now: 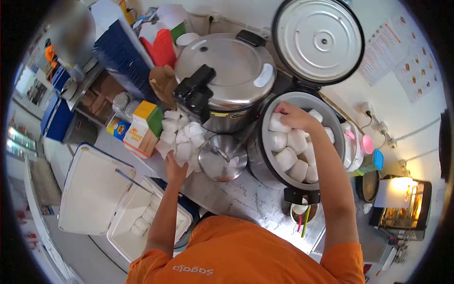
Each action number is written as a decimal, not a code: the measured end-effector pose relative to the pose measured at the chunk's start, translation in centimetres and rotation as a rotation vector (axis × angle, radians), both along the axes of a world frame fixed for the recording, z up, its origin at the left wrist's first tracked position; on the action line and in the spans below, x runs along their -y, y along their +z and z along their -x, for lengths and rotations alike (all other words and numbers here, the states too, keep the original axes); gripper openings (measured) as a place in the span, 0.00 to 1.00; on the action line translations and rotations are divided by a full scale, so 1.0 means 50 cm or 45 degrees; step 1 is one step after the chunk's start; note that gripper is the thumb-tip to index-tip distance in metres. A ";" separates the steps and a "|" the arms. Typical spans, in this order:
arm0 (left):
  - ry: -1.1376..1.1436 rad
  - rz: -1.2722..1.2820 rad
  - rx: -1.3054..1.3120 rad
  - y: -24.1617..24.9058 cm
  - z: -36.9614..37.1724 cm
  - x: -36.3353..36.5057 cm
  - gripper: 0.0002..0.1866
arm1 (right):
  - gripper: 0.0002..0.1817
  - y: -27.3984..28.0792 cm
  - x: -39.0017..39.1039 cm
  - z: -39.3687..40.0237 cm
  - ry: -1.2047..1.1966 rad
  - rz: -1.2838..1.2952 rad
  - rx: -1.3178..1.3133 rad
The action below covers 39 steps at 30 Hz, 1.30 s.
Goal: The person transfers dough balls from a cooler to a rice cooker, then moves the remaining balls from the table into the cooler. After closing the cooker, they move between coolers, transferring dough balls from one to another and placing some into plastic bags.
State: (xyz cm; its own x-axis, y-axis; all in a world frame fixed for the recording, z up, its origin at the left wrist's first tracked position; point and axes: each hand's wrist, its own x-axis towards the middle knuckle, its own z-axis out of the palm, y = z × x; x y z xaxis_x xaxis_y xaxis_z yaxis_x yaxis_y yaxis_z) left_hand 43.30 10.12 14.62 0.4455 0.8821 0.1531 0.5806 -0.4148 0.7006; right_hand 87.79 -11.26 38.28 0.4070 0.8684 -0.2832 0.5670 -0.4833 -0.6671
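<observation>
- Grey metal bench against a white wall, carrying a large round grey cooker, its pale lid raised.
- White rounded bundles fill the cooker; the right hand grips one inside its far-left rim.
- Left of the cooker, more bundles form a heap; the left hand is at its near edge, fingers partly curled, grip unclear.
- Just left of the cooker, a round steel lid lies flat.
- Farther left, nearer the person, an open white cool box holds bundles.
</observation>
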 end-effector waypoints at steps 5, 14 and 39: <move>-0.028 0.070 -0.120 -0.002 0.005 -0.007 0.39 | 0.17 0.012 -0.022 0.007 -0.068 0.031 -0.310; -0.081 -0.104 -0.545 0.012 -0.066 -0.033 0.34 | 0.14 -0.081 -0.013 0.006 0.244 0.042 0.953; -0.442 0.890 1.134 0.436 -0.161 0.134 0.24 | 0.31 0.118 0.010 0.199 -0.396 -0.820 0.461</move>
